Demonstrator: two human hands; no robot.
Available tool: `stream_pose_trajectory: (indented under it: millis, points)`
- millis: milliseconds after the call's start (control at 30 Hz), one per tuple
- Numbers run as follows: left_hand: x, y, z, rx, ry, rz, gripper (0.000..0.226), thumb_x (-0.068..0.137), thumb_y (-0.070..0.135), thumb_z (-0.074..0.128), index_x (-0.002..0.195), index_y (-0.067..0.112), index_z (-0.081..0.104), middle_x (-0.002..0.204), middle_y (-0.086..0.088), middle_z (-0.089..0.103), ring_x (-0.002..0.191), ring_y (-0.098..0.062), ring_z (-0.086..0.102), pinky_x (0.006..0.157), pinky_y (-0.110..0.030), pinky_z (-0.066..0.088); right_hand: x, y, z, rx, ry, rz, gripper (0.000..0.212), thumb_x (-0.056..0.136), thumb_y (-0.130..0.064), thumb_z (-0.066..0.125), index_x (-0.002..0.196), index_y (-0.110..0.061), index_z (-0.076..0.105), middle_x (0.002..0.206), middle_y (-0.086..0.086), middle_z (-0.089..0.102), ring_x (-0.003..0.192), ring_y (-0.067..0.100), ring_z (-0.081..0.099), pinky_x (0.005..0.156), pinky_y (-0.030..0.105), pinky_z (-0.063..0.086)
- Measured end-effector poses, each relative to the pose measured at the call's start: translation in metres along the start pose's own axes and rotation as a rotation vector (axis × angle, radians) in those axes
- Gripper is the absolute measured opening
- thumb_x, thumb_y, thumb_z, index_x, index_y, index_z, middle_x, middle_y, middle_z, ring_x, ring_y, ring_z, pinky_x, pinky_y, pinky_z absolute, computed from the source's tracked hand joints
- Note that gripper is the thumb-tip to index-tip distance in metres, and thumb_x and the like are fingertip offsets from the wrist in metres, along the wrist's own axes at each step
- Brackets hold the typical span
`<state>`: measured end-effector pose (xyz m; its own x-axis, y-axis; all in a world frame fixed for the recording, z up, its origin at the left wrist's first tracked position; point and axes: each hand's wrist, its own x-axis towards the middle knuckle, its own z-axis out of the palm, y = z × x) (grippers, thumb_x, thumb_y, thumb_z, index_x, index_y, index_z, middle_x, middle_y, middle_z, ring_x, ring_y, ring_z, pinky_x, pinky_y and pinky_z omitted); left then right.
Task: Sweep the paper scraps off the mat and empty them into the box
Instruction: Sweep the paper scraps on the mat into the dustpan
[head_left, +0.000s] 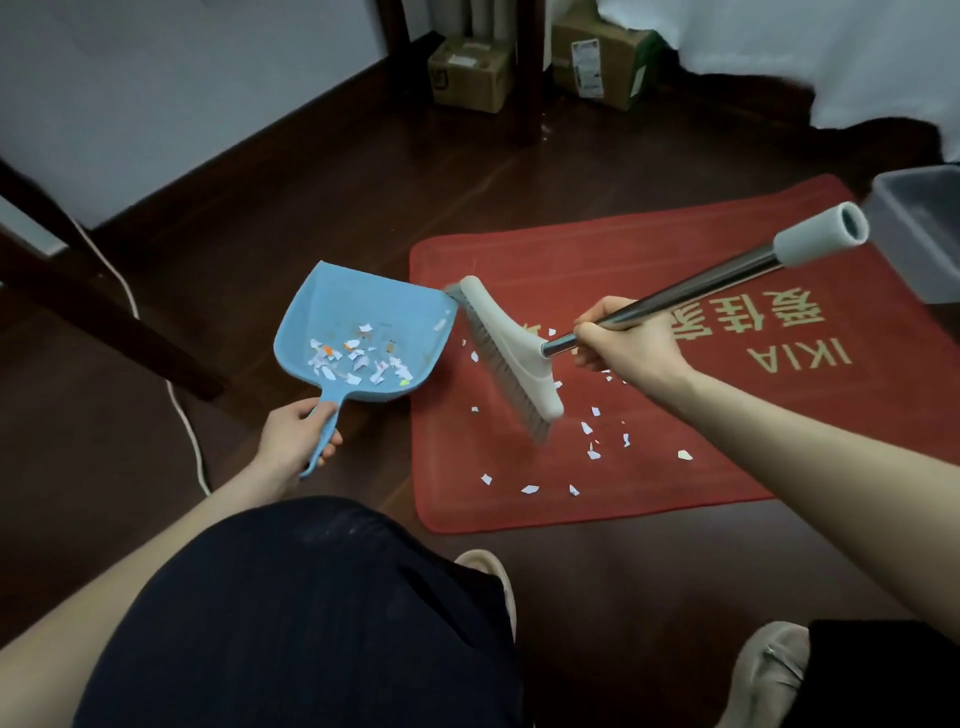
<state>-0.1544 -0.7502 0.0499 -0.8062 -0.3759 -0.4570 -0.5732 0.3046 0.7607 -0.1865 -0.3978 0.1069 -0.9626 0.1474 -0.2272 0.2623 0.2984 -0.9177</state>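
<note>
Fingers (597, 332) clamp our steel-handled white broom (511, 353); left hand (298, 431) grips the blue plastic dustpan (358, 332) at the red mat's (649, 270) left edge. White paper scraps (587, 428) could scatter under a hard stroke.

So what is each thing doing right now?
Dustpan: held by its handle, some scraps inside.
Broom: held by its metal pole, bristles down on the mat.
Mat: flat on the floor, paper scraps scattered on it.
Grey box: open on top, at the mat's far right edge.
Left hand: closed on the dustpan.
Right hand: closed on the broom.
</note>
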Motion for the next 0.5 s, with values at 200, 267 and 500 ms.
stream_pose_trajectory:
  millis: [200,267,500]
  points:
    - [0.012,0.017,0.014,-0.207,0.068,-0.051,0.020,0.097,0.020,0.050,0.107,0.007,0.062,0.064,-0.011,0.054,0.046,-0.017,0.042,0.037,-0.019,0.035,0.004,0.008,-0.006,-0.013,0.080,0.035,0.018,0.081,-0.008,0.061,0.067,-0.018,0.060,0.058,0.000,0.070,0.055,0.018,0.067,0.056,0.030,0.055]
    - [0.013,0.024,0.020,-0.214,0.046,-0.054,0.017,0.097,0.021,0.050,0.106,0.011,0.060,0.065,-0.011,0.055,0.047,-0.017,0.043,0.037,-0.019,0.036,0.001,0.008,-0.002,0.101,0.010,0.042,0.015,0.085,-0.001,0.059,0.074,-0.011,0.061,0.057,0.000,0.069,0.052,0.017,0.068,0.051,0.025,0.055]
    - [0.011,0.042,0.041,-0.285,0.005,-0.078,0.012,0.096,0.020,0.049,0.096,0.014,0.059,0.065,-0.009,0.053,0.046,-0.015,0.040,0.036,-0.020,0.032,-0.021,0.033,0.035,0.122,-0.214,0.127,0.013,0.088,0.002,0.056,0.078,-0.005,0.059,0.058,0.003,0.069,0.049,0.013,0.067,0.049,0.024,0.055]
